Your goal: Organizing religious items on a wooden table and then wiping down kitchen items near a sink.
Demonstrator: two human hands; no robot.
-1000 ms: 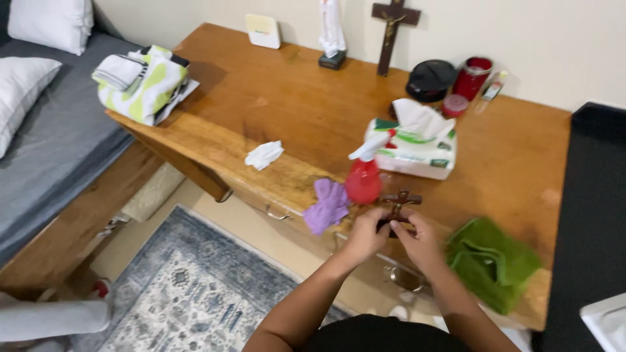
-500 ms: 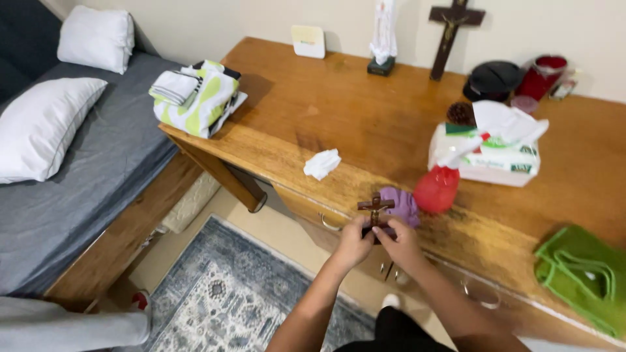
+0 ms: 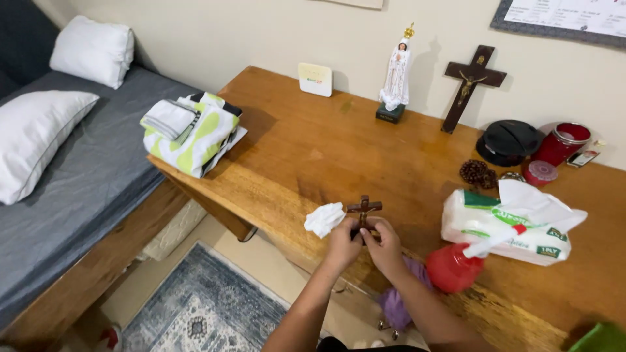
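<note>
Head cam: both hands, left (image 3: 341, 242) and right (image 3: 385, 244), grip a small wooden cross (image 3: 364, 212) upright over the counter (image 3: 293, 156) edge, crumpled tissue (image 3: 324, 218) just beside. Purple cloth (image 3: 398, 300) maybe tucked under the right forearm.

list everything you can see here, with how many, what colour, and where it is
small dark wooden crucifix: 1, dark brown, held upright in both hands
crumpled white tissue: 1, white, desk edge, beside left hand
red spray bottle: 1, red, white nozzle, lying right of the hands
purple cloth: 1, purple, under right forearm
wipes pack: 1, white and green, desk right
tall wall crucifix: 1, dark brown, against wall
white statuette: 1, desk back
folded linens: 1 stack, green-white, desk's left corner
pillows: 2, white, on grey bed
wooden desk: 1, brown
left hand: 1, grip on crucifix
right hand: 1, grip on crucifix
</note>
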